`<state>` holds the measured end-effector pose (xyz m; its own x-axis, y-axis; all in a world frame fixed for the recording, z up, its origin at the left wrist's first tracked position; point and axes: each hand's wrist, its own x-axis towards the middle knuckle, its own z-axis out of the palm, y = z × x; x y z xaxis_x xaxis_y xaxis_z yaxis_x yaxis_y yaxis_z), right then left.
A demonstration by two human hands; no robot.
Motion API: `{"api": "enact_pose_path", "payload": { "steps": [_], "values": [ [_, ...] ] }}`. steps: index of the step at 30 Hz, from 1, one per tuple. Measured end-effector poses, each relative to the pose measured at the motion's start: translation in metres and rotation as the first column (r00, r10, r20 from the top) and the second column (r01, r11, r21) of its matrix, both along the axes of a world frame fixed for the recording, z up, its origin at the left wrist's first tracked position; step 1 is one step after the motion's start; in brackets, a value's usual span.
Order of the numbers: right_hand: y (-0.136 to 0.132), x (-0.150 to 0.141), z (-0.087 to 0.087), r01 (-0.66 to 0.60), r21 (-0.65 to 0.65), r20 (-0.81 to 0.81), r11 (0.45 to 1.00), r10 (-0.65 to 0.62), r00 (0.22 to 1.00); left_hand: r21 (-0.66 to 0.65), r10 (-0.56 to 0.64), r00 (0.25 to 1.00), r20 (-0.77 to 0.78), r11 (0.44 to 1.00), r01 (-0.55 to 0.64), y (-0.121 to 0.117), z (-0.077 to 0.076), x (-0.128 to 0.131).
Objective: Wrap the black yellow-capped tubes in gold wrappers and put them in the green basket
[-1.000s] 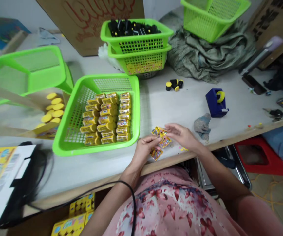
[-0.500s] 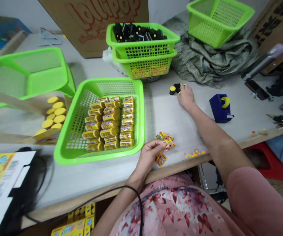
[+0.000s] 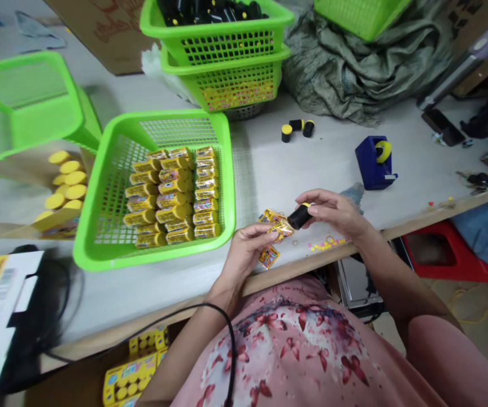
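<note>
Between the fingers of my right hand (image 3: 332,213) is a small black canister (image 3: 299,216) with a yellow cap, tilted toward my left hand. My left hand (image 3: 250,244) pinches a yellow printed wrapper (image 3: 283,228) right beside the canister's dark end. More yellow wrappers lie beneath my left fingers, one of them a square wrapper (image 3: 269,256) near the table edge. Farther back on the table rest three loose black canisters (image 3: 296,125) with yellow caps. To the left, a green basket (image 3: 232,186) holds rows of canisters in yellow wrapping.
A blue tape dispenser (image 3: 373,164) stands at the right. Stacked green baskets (image 3: 227,48) at the back hold black canisters above and small yellow pieces below. A carton of yellow-topped canisters (image 3: 27,229) sits at the left. A black cable (image 3: 176,310) crosses my left forearm.
My right hand has come back from the loose canisters at the rear, bringing one black canister to the wrapper. My left hand keeps its pinch. The camera view has shifted.
</note>
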<state>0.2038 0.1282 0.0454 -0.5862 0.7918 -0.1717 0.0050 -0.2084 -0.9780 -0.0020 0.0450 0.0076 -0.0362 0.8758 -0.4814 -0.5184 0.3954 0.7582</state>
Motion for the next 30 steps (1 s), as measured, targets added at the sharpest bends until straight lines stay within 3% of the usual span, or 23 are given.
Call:
{"api": "enact_pose_path", "payload": {
  "steps": [8,16,20,24,27,30],
  "values": [
    [-0.003,-0.004,-0.007,-0.054,0.082,0.128,0.995,0.043,0.991,0.081,0.040,0.998,-0.058,0.996,-0.035,0.000,-0.002,0.000],
    [-0.014,-0.018,-0.012,0.011,0.069,0.082,0.998,-0.017,0.997,0.021,0.040,0.999,-0.019,0.999,-0.039,0.001,-0.002,0.004],
    [-0.017,-0.019,-0.012,-0.005,0.187,0.094,0.982,-0.013,0.996,0.080,0.036,0.998,-0.051,0.996,-0.032,0.000,-0.009,0.002],
    [-0.021,-0.019,-0.009,-0.010,0.375,0.132,0.927,-0.043,0.990,0.107,0.062,0.990,-0.127,0.993,-0.049,-0.001,-0.013,0.002],
    [-0.026,-0.022,-0.013,0.028,0.440,0.142,0.897,-0.100,0.985,0.123,0.083,0.985,-0.149,0.990,-0.065,-0.001,-0.013,0.003],
    [-0.032,-0.029,-0.023,0.150,0.354,0.088,0.923,-0.192,0.977,0.162,0.074,0.990,-0.123,0.985,-0.053,0.000,-0.012,0.004]
  ]
}}
